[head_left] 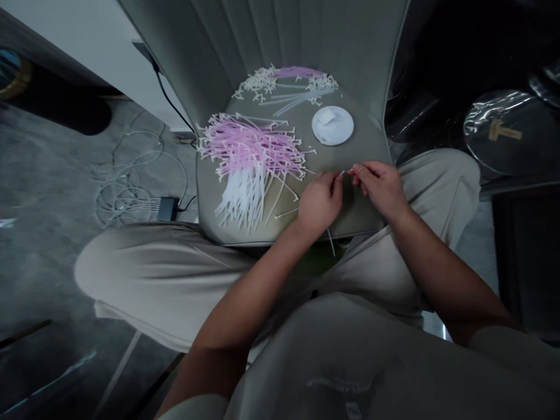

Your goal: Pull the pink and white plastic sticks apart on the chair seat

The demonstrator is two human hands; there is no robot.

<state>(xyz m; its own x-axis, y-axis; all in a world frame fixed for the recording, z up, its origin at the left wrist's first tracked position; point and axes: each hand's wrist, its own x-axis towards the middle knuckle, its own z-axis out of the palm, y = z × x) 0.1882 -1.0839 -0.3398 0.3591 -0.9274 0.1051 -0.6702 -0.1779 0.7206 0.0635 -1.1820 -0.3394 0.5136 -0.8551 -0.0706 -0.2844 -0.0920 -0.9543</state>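
Note:
My left hand [321, 198] is closed around a thin translucent white tube [331, 242], whose tail hangs below the hand past the seat edge. Its other tip pokes out from the fingers towards my right hand [380, 184]. That hand pinches something tiny and pale at the fingertips, too small to make out. Left of the hands lies a large pile of thin pink tubes [254, 140] with small white branched end pieces. Several plain white tubes [242, 198] fan out from its lower side. Behind the hands stands a round white dish [343, 131] with a small white item in it.
Everything lies on a grey padded chair seat [363, 140]. At its back are loose white end pieces [262, 81], a pink bundle [300, 72] and translucent tubes [289, 104]. Left on the floor sit coiled cables [126, 192] and a black box [168, 209]. A shiny round container [499, 140] stands right.

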